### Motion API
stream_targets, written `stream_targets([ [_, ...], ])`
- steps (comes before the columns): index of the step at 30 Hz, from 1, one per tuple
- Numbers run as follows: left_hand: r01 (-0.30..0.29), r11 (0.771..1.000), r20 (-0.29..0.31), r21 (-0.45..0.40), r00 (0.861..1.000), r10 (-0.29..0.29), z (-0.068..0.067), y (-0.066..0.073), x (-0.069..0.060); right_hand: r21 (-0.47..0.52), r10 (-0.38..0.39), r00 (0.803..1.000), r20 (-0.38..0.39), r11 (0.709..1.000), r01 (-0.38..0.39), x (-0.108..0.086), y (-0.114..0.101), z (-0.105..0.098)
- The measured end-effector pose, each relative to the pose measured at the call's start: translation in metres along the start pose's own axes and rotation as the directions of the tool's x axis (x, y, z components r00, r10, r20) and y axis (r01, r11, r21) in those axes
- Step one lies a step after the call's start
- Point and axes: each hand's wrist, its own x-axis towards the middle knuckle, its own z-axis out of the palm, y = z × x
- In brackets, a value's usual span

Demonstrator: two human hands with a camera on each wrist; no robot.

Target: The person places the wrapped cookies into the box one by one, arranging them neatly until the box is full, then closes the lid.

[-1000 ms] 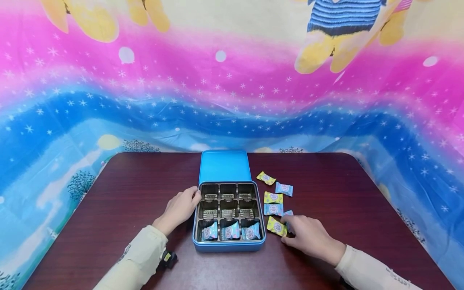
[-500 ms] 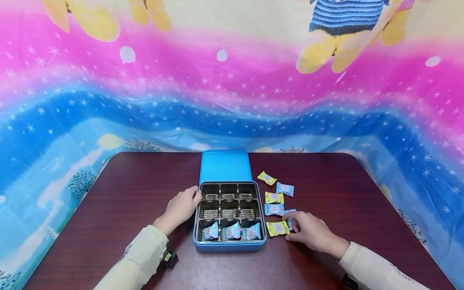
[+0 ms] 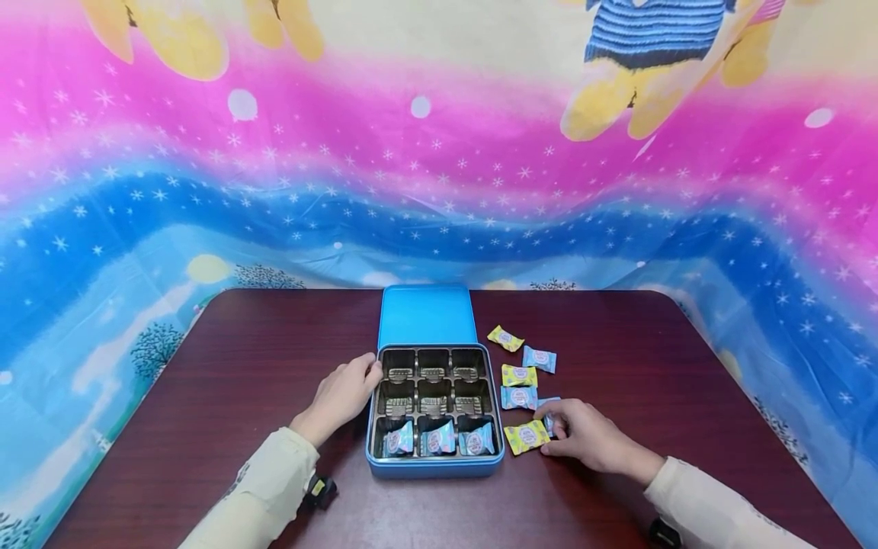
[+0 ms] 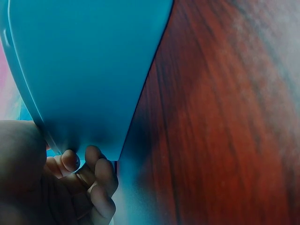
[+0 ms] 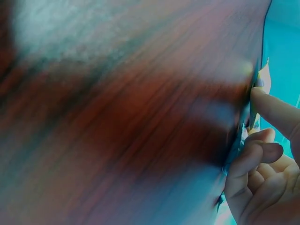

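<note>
A blue tin [image 3: 435,467] with a divided dark insert stands at mid-table, its blue lid [image 3: 427,314] behind it. Blue wrapped candies [image 3: 438,438] sit in the three front compartments; the other compartments hold none. The left hand [image 3: 341,395] grips the tin's left edge; its curled fingers touch the side wall [image 4: 89,70] in the left wrist view. To the tin's right, the right hand [image 3: 590,438] pinches the right end of a yellow wrapped candy [image 3: 527,437] between thumb and finger. Partly hidden behind those fingers is a blue candy [image 3: 550,419].
Beyond the right hand lie more wrapped candies: a blue one [image 3: 519,397], a yellow one [image 3: 518,375], another blue one [image 3: 539,358] and a yellow one [image 3: 505,338]. The dark red table [image 3: 288,328] meets a printed cloth backdrop [image 3: 439,175] at its far edge.
The right hand has shifted slightly right, showing more of the blue candy by its fingers. The yellow candy at its fingertips has turned. The left hand stays at the tin.
</note>
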Motion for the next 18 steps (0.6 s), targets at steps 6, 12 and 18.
stream_targets([
  [6,0.007,1.000,0.005,-0.013,1.000,-0.007,-0.0011,0.0006,-0.0008,0.084,-0.022,0.999,0.029,0.996,0.020,0.0002,0.0031,-0.0025],
  [12,0.000,1.000,0.001,-0.007,1.000,0.000,-0.0012,0.0002,-0.0012,0.116,-0.035,0.999,0.033,0.993,0.031,-0.0012,0.0042,-0.0051],
  [18,0.001,1.000,-0.005,-0.007,1.000,-0.001,0.0000,0.0014,-0.0005,0.121,-0.041,0.999,0.024,0.992,0.037,-0.0027,0.0062,-0.0081],
])
